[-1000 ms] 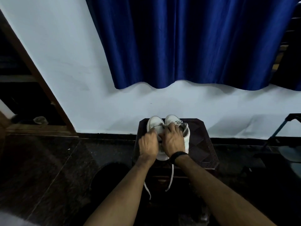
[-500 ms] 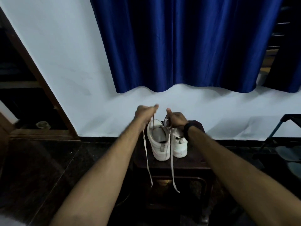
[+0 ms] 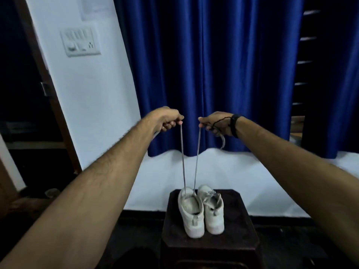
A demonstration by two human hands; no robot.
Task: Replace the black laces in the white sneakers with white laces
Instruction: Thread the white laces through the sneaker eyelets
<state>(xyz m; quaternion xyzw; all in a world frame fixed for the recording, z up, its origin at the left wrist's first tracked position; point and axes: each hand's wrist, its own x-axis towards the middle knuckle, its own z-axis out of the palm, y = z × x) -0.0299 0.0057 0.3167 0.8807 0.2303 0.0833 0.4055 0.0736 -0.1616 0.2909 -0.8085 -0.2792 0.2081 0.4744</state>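
Two white sneakers stand side by side on a dark stool (image 3: 240, 226), heels toward me. The left sneaker (image 3: 191, 212) has a white lace (image 3: 183, 162) running up from its front eyelets in two taut strands. My left hand (image 3: 168, 119) pinches the left strand high above the shoe. My right hand (image 3: 216, 123) pinches the right strand at the same height, and the lace's loose end hangs below that hand. The right sneaker (image 3: 213, 210) carries a white lace through its eyelets. No black lace shows.
A blue curtain (image 3: 213, 65) hangs on the white wall behind the stool. A switch panel (image 3: 80, 41) sits on the wall at upper left, beside a dark doorway. The floor around the stool is dark.
Both hands have risen from the shoe's tongue to well above the sneakers, drawing the two lace strands up taut. The camera has tilted upward.
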